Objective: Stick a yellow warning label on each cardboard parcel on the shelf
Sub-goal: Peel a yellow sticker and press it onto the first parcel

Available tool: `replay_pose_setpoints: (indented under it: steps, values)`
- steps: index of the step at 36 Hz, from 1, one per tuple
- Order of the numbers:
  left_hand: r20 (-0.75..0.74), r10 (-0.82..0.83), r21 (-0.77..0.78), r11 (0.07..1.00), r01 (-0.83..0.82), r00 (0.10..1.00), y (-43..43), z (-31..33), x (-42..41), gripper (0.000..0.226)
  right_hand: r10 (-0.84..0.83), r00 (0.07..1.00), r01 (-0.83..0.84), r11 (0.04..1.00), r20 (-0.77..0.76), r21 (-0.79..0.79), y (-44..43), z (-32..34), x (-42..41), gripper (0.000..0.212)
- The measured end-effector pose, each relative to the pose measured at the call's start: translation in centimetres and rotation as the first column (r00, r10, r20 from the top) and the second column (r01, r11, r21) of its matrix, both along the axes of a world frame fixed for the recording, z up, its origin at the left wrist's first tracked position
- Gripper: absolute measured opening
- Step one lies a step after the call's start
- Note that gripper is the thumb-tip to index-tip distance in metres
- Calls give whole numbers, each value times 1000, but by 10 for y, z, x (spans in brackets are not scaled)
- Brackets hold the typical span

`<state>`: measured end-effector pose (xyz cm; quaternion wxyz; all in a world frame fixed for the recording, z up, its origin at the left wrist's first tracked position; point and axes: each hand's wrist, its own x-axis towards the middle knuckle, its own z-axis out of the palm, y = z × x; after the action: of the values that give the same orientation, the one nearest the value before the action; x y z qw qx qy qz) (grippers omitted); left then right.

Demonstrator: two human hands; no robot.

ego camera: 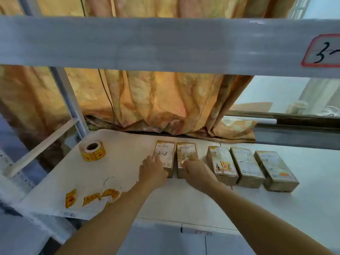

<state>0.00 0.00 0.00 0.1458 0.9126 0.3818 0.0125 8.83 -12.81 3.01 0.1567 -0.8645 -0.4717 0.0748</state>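
**Inspector:** State the position of the parcels.

**Assistant:** Five in a row on the shelf (128,181). The long axes of the first two run twelve to six o'clock; the three to the right lean nearer eleven to five. All lie flat, printed face up.

**Inspector:** The hands?

**Assistant:** The left hand (152,172) lies with straight fingers on the parcel marked 2-2 (166,153), gripping nothing. In my judgement it steadies the row. The right hand (197,172) has its fingertips down on the second parcel (186,150), touching at its six o'clock end. A scrap of yellow shows there. Pinched or pressed flat, I cannot tell.

**Inspector:** Supplies?

**Assistant:** The label roll (93,150) stands at ten o'clock from the hands, well apart. The loose labels (92,198) lie at seven o'clock by the shelf edge, probably placed for quick reach.

**Inspector:** Progress?

**Assistant:** The parcel marked 4-4 (220,162) shows yellow on top. The 2-2 appears unlabelled.
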Motion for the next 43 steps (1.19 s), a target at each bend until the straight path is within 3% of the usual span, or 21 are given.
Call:
replay_pose_setpoints:
  steps: [4,9,13,19,25,34,43]
  values:
    - [39,-26,-63,998,29,999,14,-12,8,71,-59,983,69,996,-171,51,31,-22,-20,32]
    - [129,-13,-161,986,34,991,24,-18,14,59,-207,841,281,957,-500,77,63,-29,-29,39]
    - [136,-36,-183,981,61,990,28,-18,8,54,-226,807,308,950,-546,61,68,-27,-29,35]
    - [122,-63,-121,990,77,991,13,-23,-12,52,-204,821,251,968,-533,15,50,-26,-34,35]
    - [98,-51,-75,995,58,994,-20,-26,-37,51,-117,926,115,993,-360,-26,16,-30,-54,34]
    - [47,-19,-55,998,21,999,-64,-19,-71,54,-31,969,-5,989,-247,-145,-29,-31,-87,47]
    - [25,9,24,1000,-10,1000,-89,-8,-85,33,69,993,-87,975,-93,-203,-49,-24,-93,28]
